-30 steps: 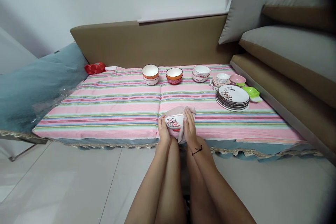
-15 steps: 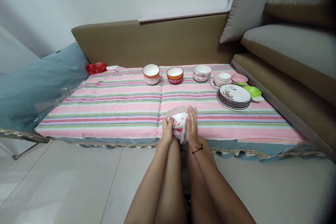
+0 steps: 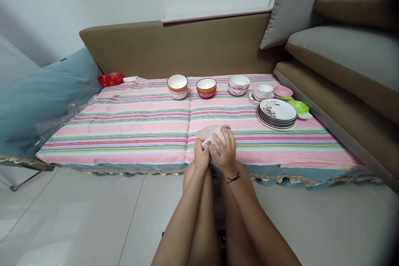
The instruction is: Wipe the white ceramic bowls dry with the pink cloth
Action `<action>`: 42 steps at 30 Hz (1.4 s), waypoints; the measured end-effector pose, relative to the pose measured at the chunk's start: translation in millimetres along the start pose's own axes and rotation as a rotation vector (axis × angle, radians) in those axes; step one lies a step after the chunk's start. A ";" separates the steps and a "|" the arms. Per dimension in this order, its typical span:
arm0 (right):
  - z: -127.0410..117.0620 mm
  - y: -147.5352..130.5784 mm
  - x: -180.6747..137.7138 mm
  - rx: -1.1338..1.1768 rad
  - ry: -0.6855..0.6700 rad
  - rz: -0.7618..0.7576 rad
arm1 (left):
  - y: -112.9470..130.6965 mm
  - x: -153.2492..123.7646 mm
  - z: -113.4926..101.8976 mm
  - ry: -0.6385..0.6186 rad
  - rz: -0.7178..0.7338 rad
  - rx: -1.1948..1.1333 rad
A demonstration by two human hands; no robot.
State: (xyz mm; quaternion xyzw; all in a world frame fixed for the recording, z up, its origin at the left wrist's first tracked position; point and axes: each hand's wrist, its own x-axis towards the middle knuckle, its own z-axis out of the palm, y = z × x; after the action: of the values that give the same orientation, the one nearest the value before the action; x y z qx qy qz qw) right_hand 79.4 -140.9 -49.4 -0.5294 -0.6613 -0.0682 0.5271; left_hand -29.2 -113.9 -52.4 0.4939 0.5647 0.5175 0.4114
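Note:
My left hand [image 3: 201, 156] grips a small white bowl [image 3: 206, 144] with a red pattern at the near edge of the striped mat [image 3: 140, 124]. Only a sliver of the bowl shows between my hands. My right hand [image 3: 225, 149] presses a pale pink cloth [image 3: 208, 133] over the bowl, fingers curled round it. A black string circles my right wrist. Both forearms reach forward from the bottom of the view.
At the back of the mat stand orange-rimmed bowls [image 3: 177, 86], an orange and red bowl [image 3: 206, 88] and white patterned bowls [image 3: 239, 84]. A plate stack [image 3: 277, 113], small dishes [image 3: 264, 92], a pink dish [image 3: 282, 92] and a green dish [image 3: 301, 108] lie right. A teal cushion [image 3: 40, 99] lies left.
My right hand has slid the cloth across the bowl toward my left hand, so the bowl is now mostly covered. The bowl has turned in my hands.

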 end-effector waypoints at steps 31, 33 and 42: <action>12.1 21.0 -5.8 0.328 0.175 0.557 | 3.3 -1.0 -0.6 -0.083 -0.073 -0.038; 9.9 20.0 -4.5 0.303 0.134 0.467 | 2.3 0.8 -1.0 -0.076 -0.065 -0.071; 1.3 -9.3 -2.4 -0.034 -0.038 -0.063 | -5.7 4.6 -18.5 0.040 -0.041 -0.181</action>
State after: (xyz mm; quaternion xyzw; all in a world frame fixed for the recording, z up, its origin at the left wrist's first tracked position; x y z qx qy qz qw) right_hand 71.1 -145.6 -47.4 -0.5184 -0.6863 -0.0859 0.5029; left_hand -48.8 -112.5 -55.5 0.4327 0.5336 0.5676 0.4537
